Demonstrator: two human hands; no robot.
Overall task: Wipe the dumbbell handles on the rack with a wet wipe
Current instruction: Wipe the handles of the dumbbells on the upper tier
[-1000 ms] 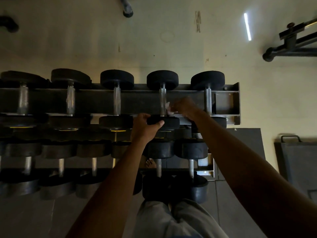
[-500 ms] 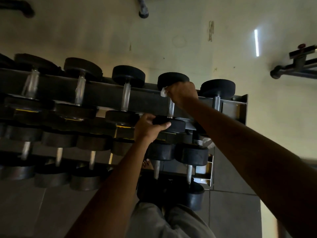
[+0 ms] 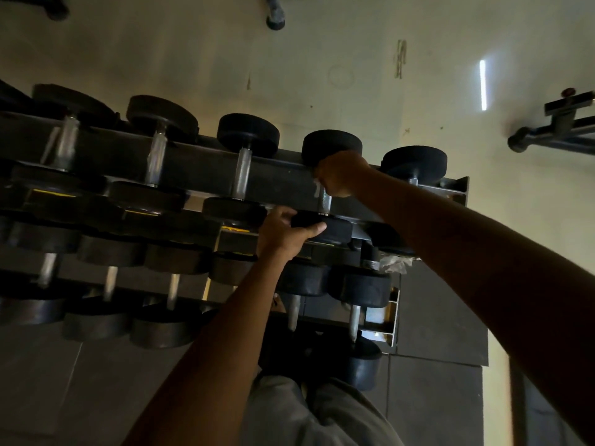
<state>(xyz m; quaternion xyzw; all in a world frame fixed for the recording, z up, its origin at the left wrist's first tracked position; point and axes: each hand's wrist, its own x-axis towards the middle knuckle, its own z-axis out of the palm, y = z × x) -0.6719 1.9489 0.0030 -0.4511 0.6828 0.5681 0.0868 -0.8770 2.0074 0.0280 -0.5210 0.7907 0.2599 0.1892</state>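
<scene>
the dumbbell (image 3: 325,188) being cleaned lies on the top tier of the rack (image 3: 193,175), second from the right end, toward 1 o'clock of the frame's middle. the right hand (image 3: 341,178) has its grip curled round the far end of the chrome handle (image 3: 324,203), a sliver of white wipe (image 3: 318,185) showing at its left edge (most of it is hidden). at 6 o'clock from it, the left hand (image 3: 283,235) grips the dumbbell's near black head (image 3: 335,231), thumb along the front. more dumbbells (image 3: 244,162) fill the tiers toward 9 o'clock. crumpled plastic (image 3: 394,263) sits at 4 o'clock, on the lower shelf.
</scene>
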